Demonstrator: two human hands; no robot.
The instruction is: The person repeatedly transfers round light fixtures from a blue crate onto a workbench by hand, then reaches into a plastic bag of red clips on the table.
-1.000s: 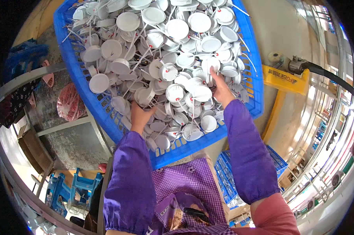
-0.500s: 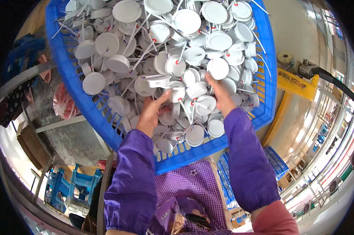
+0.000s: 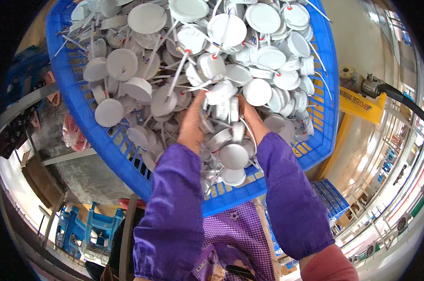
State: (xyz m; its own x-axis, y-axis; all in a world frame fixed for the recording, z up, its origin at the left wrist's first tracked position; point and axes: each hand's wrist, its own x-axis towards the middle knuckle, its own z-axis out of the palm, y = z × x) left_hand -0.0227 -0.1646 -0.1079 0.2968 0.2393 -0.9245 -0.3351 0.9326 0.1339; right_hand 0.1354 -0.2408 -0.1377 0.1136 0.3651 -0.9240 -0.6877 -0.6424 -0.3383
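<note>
A blue plastic basket [image 3: 132, 180] is heaped with white round downlights, each a flat disc with a short white cable and thin wire ends. In the near middle of the heap, my left hand [image 3: 192, 125] and my right hand [image 3: 252, 121] press inward on a cluster of downlights [image 3: 221, 92] between them. Several of these stand on edge or tilt between my palms. The fingertips of both hands are largely hidden by the lamps. Just nearer than my hands lies another downlight [image 3: 234, 156], face up.
To the right of the basket stands a yellow metal frame [image 3: 362, 105] with a black hose [image 3: 401, 97]. Blue plastic stools [image 3: 101, 225] are at the lower left, near a grey metal rail. A blue crate [image 3: 331, 196] sits low on the right.
My hands have come closer together and pushed deeper into the heap, bunching downlights upright between them. The basket appears slightly larger and shifted in view.
</note>
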